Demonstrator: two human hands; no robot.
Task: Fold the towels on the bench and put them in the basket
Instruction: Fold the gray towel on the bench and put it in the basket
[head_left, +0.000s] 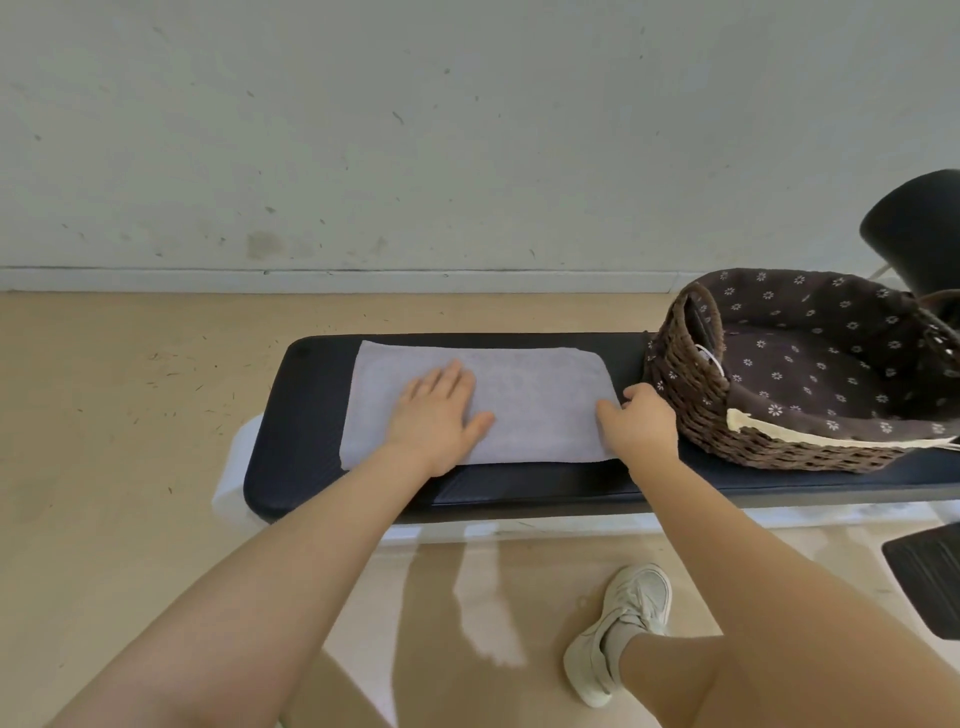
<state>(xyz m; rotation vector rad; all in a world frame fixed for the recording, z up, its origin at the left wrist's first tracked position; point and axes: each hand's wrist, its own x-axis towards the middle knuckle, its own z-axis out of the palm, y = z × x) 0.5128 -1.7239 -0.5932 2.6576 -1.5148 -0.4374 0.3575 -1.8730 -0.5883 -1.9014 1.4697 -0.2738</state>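
Towel (524, 400), pale lilac-grey and folded to a flat oblong, lies under both hands on the black padded worktop (306, 441). The left hand (434, 410) rests flat on the towel's left half, its grip wide, with fingers straight and together and the thumb spread toward the right. The right hand (641, 423) sits at the towel's near right corner, its grip narrow: the fingers are curled onto the towel's right edge and the thumb lies on top of the cloth, so it looks to be pinching that edge, though the fingertips are hidden.

Just right of the right hand, close to touching its knuckles, stands a dark brown wicker basket (691, 395) on the same worktop, lined with brown cloth printed with small white flowers. A cream strip of fabric hangs over its near rim. Beyond the basket is a black chair (919, 228). Below the hands, on the tan floor (104, 415), is a foot in a white shoe (618, 634).
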